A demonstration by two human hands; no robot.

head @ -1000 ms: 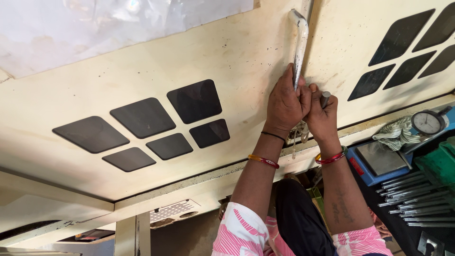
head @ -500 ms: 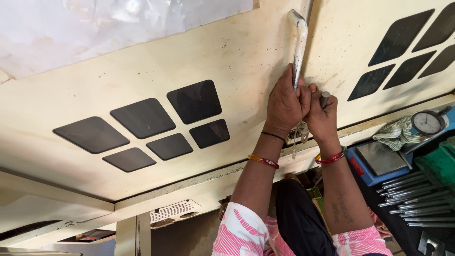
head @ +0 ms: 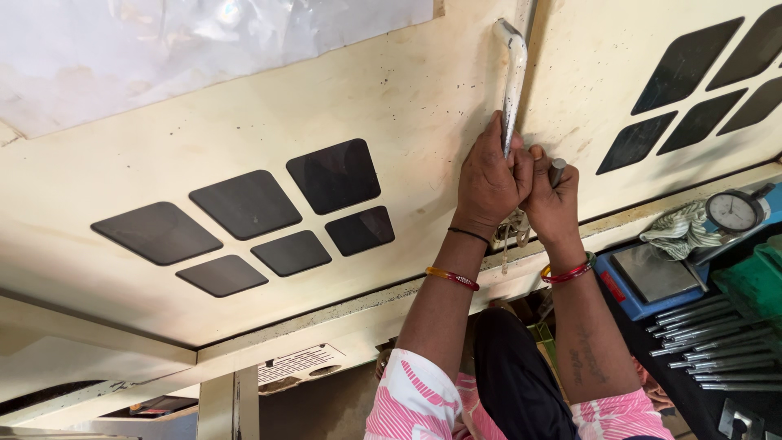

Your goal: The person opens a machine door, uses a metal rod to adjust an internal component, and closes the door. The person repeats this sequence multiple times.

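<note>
The left hand (head: pixel 487 175) is clenched around the lower end of a long, pale, worn metal lever handle (head: pixel 513 77), which runs up along the seam between two cream-coloured painted panels. The right hand (head: pixel 552 200) presses against the left one, its fingers closed on a short grey metal rod (head: pixel 557 172) whose tip pokes out above the knuckles. A loop of pale string (head: pixel 511 232) hangs just below the two hands.

The left cream panel (head: pixel 244 122) carries a cluster of five dark, rounded diamond-shaped patches (head: pixel 261 216); the right cream panel (head: pixel 603 73) bears a like cluster (head: pixel 700 81) near the top right edge. A sheet of crinkled clear plastic film (head: pixel 204 49) covers the upper left corner.

To the lower right lie a round white-faced dial gauge (head: pixel 735 213), a crumpled green-and-white striped cloth (head: pixel 676 232) just beside it, a blue flat-topped scale (head: pixel 652 281) with a grey plate, and a row of slim silver metal pins (head: pixel 709 338) on a dark surface. A green box (head: pixel 757 281) sits at the right edge.
</note>
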